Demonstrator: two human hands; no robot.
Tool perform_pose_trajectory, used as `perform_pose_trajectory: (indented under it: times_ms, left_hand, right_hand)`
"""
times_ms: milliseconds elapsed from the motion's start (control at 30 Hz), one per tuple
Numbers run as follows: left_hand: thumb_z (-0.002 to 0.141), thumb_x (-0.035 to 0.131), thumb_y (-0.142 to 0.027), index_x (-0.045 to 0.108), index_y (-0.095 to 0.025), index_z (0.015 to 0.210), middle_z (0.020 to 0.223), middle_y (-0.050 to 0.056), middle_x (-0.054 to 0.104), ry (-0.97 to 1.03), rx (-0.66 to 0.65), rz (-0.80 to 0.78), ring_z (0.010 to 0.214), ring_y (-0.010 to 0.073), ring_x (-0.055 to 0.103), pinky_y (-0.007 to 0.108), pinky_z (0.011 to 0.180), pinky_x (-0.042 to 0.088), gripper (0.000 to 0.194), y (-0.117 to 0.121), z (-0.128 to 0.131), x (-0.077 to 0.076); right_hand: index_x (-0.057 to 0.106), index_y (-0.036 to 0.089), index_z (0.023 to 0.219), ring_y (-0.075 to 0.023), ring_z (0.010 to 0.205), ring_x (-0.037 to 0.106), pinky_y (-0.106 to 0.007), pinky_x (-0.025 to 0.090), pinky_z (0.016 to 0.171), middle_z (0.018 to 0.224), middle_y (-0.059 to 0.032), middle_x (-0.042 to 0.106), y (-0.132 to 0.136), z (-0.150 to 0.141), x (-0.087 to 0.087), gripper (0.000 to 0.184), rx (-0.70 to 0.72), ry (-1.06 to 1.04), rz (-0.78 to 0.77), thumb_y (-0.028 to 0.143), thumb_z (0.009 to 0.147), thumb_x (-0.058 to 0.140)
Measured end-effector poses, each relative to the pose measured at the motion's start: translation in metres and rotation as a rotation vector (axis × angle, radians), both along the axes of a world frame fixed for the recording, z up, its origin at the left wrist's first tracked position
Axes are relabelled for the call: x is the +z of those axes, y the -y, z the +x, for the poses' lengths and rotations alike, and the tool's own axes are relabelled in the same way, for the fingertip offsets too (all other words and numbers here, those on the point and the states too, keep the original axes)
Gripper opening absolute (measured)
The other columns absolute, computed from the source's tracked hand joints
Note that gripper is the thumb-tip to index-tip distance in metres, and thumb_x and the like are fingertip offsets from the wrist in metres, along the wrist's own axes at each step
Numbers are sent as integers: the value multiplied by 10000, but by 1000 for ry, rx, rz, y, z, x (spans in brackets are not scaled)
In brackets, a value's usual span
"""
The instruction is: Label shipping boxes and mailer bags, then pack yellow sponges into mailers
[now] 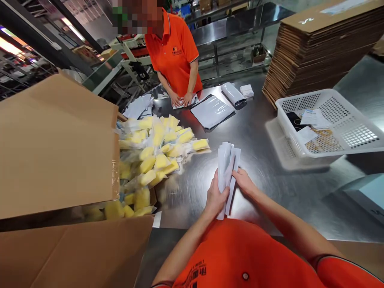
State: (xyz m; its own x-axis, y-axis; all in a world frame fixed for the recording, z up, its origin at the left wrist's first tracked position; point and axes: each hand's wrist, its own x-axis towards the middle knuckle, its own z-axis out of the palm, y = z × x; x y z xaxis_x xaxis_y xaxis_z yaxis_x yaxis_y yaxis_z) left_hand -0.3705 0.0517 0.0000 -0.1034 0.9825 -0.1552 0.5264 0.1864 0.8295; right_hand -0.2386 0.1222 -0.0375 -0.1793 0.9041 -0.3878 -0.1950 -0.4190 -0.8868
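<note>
A bundle of white poly mailer bags (225,164), bent lengthwise, stands between my hands above the metal table (255,140). My left hand (215,197) is wrapped round its left side, thumb across the front. On the right edge, my right hand (242,180) grips with its fingers partly hidden behind the bags. To the left, many yellow items in clear wrappers (156,152) spill from a large open cardboard box (60,148). Further back lie a flat stack of white mailers (212,112) and a rolled mailer bundle (233,94).
Across the table, a co-worker in an orange shirt (177,48) presses both hands on white bags. At right stand a white perforated basket (327,120) holding papers and a tall stack of flattened cartons (318,52). A small card stack (247,91) lies at the back.
</note>
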Motion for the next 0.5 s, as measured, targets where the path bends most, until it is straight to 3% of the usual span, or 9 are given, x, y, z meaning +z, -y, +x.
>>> perform_pose_trajectory:
  times_ms: [233, 367, 500]
  left_hand:
    - [799, 601, -188, 353, -241, 1503, 1550, 122, 328, -122, -127, 3, 1362, 302, 433, 420, 1114, 386, 748, 6, 2, -10]
    - [740, 700, -232, 271, -228, 1530, 1583, 123, 281, -39, -116, 10, 1455, 294, 290, 449, 1196, 265, 899, 7, 4, -9]
    - [733, 728, -263, 263, -207, 1530, 1567, 129, 320, 31, -66, -26, 1448, 288, 307, 427, 1203, 251, 925, 6, 6, -7]
  right_hand:
    - [615, 198, 741, -197, 629, 597, -314, 482, 577, 708, -44, 680, 7, -9, -23, 319, -7, -143, -146, 510, 687, 656]
    - [628, 204, 762, -216, 674, 625, -316, 493, 572, 759, -60, 704, 7, -6, -23, 310, -6, -158, -154, 505, 701, 664]
    - [640, 197, 789, -230, 736, 623, -325, 493, 612, 787, -63, 700, 7, -2, -25, 335, -36, -71, -108, 525, 720, 628]
